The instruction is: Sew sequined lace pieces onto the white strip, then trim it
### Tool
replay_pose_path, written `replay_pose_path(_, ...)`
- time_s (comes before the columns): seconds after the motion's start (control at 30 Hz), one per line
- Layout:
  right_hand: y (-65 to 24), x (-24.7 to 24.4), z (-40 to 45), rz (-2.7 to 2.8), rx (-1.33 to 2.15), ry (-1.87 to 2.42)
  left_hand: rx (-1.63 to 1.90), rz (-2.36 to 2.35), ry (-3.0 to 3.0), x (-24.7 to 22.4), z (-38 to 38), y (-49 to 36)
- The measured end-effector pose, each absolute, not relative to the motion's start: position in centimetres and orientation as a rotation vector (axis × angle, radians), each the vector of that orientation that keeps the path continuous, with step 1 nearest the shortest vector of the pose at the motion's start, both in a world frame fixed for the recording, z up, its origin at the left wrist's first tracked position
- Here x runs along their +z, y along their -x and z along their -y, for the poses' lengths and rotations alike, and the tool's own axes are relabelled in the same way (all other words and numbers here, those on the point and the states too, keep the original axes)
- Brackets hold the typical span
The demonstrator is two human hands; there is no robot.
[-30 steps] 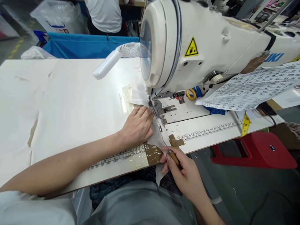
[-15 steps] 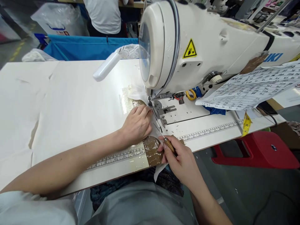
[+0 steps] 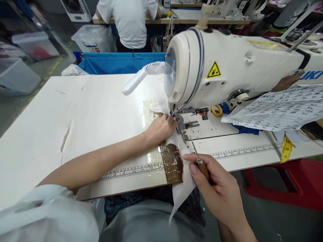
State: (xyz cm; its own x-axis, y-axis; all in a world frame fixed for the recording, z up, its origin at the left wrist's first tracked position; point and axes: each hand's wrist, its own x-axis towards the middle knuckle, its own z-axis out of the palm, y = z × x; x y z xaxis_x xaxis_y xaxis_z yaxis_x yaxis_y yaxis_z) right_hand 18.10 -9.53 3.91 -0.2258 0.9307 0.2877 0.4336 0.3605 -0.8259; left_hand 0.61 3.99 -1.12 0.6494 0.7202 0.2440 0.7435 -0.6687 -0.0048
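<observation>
My left hand (image 3: 161, 129) is closed on the white fabric (image 3: 186, 183) just in front of the needle area of the sewing machine (image 3: 227, 64). The strip of fabric runs from the presser foot down over the table's front edge, its pointed end hanging. My right hand (image 3: 217, 185) has its fingers wrapped round the wooden handle of an awl (image 3: 202, 166), the metal tip pointing up and left. Its thumb and forefinger are at the fabric's right edge. Brown tape (image 3: 171, 161) covers the table (image 3: 113, 117) beside the strip.
A white handle-like piece (image 3: 133, 82) projects left of the machine head. Printed sheets (image 3: 277, 107) and a yellow measuring tape (image 3: 287, 148) hang at the right, above a red stool (image 3: 305, 185). Behind the blue cloth bin (image 3: 121, 63) a person (image 3: 132, 23) sits facing away.
The camera view has shifted, showing more background. My right hand has moved right and toward me, away from my left hand, with the awl. More of the fabric strip shows between them.
</observation>
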Motion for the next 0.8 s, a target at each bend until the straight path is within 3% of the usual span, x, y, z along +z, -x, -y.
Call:
replay_pose_path(0.2,-18.6,2.3,9.6,2.018,0.690,1.317,-0.713,1.253,2.756,-2.2,-5.1,1.0)
replay_pose_path(0.37,-18.4,0.1,7.4,1.965,0.397,1.566,-1.032,1.222,2.884,-2.4,-6.4,2.0)
replay_pose_path(0.8,-16.8,-1.6,4.8,2.023,0.047,1.586,-1.002,1.402,2.978,-1.4,-6.4,2.2)
